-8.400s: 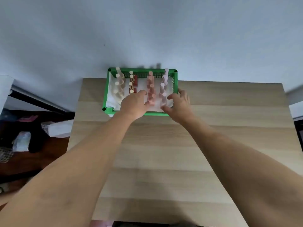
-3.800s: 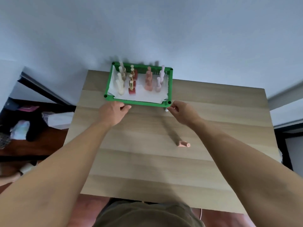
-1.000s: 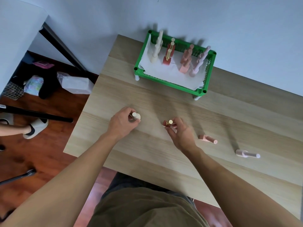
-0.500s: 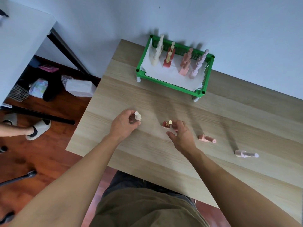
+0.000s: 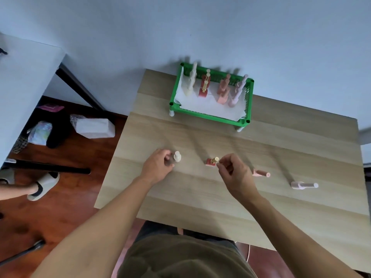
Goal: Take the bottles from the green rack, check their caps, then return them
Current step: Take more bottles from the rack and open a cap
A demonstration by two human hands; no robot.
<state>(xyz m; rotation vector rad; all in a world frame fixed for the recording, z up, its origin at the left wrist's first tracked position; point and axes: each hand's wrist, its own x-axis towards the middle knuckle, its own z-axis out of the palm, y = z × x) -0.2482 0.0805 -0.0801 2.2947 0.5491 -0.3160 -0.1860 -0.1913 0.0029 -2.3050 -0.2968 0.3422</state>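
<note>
The green rack (image 5: 208, 115) stands at the table's far edge with four rows of small bottles on a white liner: cream (image 5: 189, 87), red (image 5: 203, 90), pink (image 5: 222, 95), lilac (image 5: 234, 97). A cream bottle (image 5: 177, 156) stands upright on the table; my left hand (image 5: 158, 167) is right beside it, fingers loosely curled around nothing. A red bottle with a gold cap (image 5: 211, 161) stands mid-table, and my right hand (image 5: 234, 175) pinches its cap with thumb and forefinger. A pink bottle (image 5: 261, 173) and a lilac bottle (image 5: 304, 185) lie on their sides to the right.
The wooden table (image 5: 200, 199) ends just left of my left arm, over a dark wood floor. A white package (image 5: 94, 128), bags and another person's slippered foot (image 5: 43, 185) are on the floor. A white tabletop (image 5: 22, 81) fills the far left.
My left hand has let go of the cream bottle, which now stands by itself. My right fingers have come back onto the red bottle's gold cap. The camera has shifted slightly.
</note>
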